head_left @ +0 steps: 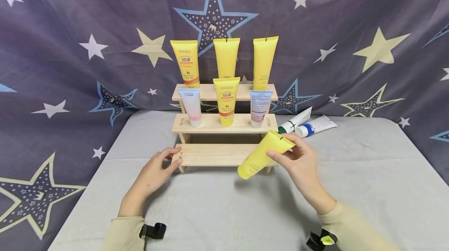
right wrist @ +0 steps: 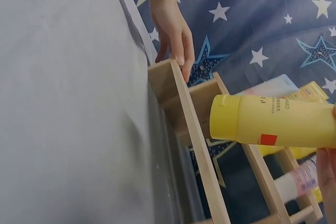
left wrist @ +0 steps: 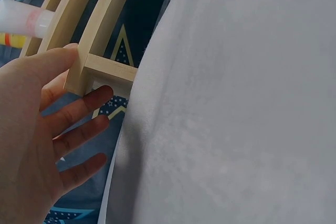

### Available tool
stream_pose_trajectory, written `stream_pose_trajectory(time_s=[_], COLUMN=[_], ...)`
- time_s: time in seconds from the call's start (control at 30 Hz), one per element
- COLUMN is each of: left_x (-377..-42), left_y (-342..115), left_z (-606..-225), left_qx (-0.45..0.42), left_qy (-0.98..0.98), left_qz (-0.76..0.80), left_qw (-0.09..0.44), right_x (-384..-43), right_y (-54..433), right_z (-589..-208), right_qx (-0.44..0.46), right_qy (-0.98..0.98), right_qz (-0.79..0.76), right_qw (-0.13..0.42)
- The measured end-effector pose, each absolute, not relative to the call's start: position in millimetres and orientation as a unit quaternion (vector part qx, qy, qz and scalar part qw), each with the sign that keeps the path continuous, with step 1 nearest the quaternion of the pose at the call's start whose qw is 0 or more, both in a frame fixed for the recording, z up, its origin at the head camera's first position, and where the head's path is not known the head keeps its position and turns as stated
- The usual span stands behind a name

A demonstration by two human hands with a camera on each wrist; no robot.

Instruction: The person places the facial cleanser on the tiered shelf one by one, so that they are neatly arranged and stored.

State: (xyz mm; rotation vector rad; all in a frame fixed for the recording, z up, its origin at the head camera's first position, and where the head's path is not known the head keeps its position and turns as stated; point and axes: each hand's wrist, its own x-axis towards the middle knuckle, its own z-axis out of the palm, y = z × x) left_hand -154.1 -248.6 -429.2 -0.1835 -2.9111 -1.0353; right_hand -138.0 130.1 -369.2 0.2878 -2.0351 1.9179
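Observation:
My right hand pinches a yellow squeeze tube near its flat crimped end, in front of the lower right of a three-step wooden display rack. The tube is tilted, its cap pointing down and left; in the right wrist view the cap appears above the bottom step. With thumb and forefinger my left hand pinches the left end of that step, its other fingers spread in the left wrist view. Three yellow tubes stand on the top step. On the middle step, a yellow tube stands between a white-pink tube and a blue-purple tube.
Right of the rack, a white tube with a green cap and a white tube with a blue band lie on the grey cloth surface. A star-patterned curtain hangs close behind the rack.

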Motion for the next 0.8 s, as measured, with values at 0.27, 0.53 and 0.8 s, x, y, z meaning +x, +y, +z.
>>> stream_pose_trajectory(time_s=[0.27, 0.53, 0.8], left_x=[-155, -155, -155], left_y=[-250, -250, -249], left_z=[-432, -432, -432], left_qx=[-0.061, -0.061, -0.062], left_qy=[-0.940, -0.940, -0.940], left_qz=[-0.334, -0.336, -0.335], left_qw=[0.022, 0.023, 0.025], right_x=[-146, -152, -157], right_y=[105, 86, 67], right_z=[-372, -377, -380], right_qx=[0.122, 0.136, 0.159], right_qy=[-0.695, -0.684, -0.676], right_qz=[0.690, 0.696, 0.694], right_qw=[0.161, 0.170, 0.189])
